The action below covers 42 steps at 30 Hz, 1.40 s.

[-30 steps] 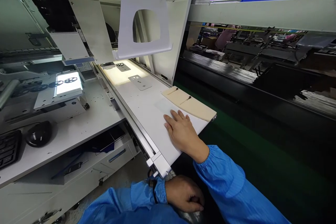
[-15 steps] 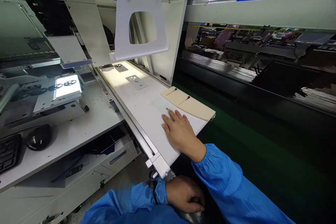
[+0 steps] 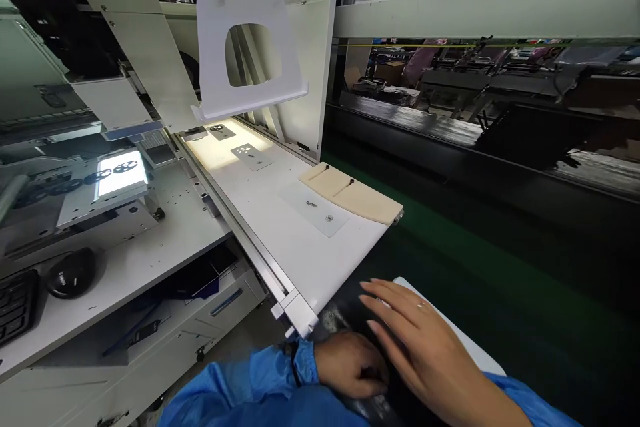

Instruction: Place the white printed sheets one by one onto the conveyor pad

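My right hand (image 3: 425, 350) hovers flat with fingers stretched out, just past the near end of the white conveyor belt (image 3: 280, 227), above a white sheet (image 3: 465, 340) and a dark glossy stack. My left hand (image 3: 350, 365) sits lower, fingers curled on that dark stack near my lap. A thin clear plate (image 3: 315, 208) with small printed marks lies on the belt beside a cream guide block (image 3: 353, 192). Farther up the belt lie a grey plate (image 3: 251, 155) and another plate (image 3: 221, 130) under the lit machine hood.
A white flap with a cut-out window (image 3: 247, 47) hangs over the belt. Left of the belt are a lit inspection panel (image 3: 120, 170), a black mouse (image 3: 71, 272) and a keyboard edge (image 3: 15, 303). A green conveyor (image 3: 450, 247) runs on the right.
My right hand left the clear plate on the belt and drew back towards me, off the belt's near end. The view swung slightly right. My left hand stayed put.
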Each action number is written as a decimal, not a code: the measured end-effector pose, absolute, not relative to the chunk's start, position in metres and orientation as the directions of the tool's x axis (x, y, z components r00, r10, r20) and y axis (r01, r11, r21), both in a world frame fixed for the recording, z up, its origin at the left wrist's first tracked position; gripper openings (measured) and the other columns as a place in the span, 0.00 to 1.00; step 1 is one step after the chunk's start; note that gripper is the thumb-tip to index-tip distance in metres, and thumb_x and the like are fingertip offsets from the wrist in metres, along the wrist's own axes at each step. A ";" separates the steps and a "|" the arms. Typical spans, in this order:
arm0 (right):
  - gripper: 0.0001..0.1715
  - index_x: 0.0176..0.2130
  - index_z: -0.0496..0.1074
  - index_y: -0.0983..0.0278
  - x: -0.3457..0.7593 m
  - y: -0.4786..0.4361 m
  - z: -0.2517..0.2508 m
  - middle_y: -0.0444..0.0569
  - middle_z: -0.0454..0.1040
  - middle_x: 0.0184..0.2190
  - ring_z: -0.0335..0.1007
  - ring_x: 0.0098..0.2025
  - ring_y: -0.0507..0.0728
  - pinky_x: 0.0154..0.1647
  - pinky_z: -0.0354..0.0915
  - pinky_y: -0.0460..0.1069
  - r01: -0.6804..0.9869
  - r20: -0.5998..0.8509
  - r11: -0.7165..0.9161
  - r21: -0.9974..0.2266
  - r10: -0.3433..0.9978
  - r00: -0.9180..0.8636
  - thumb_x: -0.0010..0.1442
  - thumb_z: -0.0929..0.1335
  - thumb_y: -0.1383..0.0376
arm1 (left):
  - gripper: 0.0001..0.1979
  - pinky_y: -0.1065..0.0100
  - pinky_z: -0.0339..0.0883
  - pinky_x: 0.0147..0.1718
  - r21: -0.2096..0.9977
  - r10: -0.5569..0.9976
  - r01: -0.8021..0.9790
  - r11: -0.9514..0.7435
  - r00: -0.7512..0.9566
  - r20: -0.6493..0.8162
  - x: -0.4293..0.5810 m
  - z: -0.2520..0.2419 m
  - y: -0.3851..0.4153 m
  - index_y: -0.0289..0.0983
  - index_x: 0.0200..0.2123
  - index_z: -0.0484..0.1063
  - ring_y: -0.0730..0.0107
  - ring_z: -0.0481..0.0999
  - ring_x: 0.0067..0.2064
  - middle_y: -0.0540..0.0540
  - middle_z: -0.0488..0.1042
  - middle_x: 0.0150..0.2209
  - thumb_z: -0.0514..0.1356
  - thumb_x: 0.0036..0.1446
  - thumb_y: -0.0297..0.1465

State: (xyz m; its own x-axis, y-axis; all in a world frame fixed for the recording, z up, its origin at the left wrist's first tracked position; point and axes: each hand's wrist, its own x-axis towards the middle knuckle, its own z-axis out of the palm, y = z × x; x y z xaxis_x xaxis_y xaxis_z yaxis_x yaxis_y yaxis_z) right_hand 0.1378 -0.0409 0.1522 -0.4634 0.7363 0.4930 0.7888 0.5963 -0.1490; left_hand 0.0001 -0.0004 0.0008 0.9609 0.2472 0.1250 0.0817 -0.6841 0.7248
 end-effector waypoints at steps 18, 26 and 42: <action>0.36 0.37 0.76 0.69 0.226 -0.078 0.076 0.56 0.73 0.36 0.72 0.36 0.61 0.30 0.75 0.53 0.946 0.436 0.322 -0.029 0.856 -0.278 0.72 0.49 0.54 | 0.06 0.77 0.62 0.32 0.730 0.313 0.076 -0.679 0.930 0.194 0.000 -0.001 -0.001 0.35 0.34 0.73 0.78 0.70 0.29 0.50 0.72 0.26 0.60 0.55 0.32; 0.32 0.47 0.73 0.73 0.235 -0.081 0.041 0.62 0.67 0.51 0.64 0.52 0.70 0.41 0.73 0.62 0.964 0.396 0.264 0.009 0.885 -0.246 0.68 0.52 0.56 | 0.06 0.77 0.63 0.32 0.722 0.321 0.122 -0.681 0.936 0.145 0.000 0.004 -0.002 0.36 0.35 0.73 0.78 0.71 0.30 0.50 0.73 0.26 0.60 0.55 0.33; 0.28 0.48 0.71 0.78 0.233 -0.079 0.007 0.70 0.65 0.51 0.64 0.51 0.72 0.46 0.69 0.66 0.983 0.363 0.177 0.058 0.913 -0.186 0.59 0.55 0.64 | 0.06 0.77 0.62 0.31 0.729 0.322 0.089 -0.679 0.928 0.187 0.001 -0.002 -0.001 0.36 0.34 0.73 0.78 0.71 0.29 0.51 0.72 0.25 0.61 0.55 0.32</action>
State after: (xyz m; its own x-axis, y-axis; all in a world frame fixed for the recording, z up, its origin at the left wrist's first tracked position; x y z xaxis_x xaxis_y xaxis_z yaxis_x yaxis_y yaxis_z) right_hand 0.2332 -0.0791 0.0071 -0.1857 0.9131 0.3631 0.9825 0.1768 0.0579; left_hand 0.0006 -0.0012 -0.0022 0.9279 0.3224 0.1873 0.0887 -0.6789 0.7289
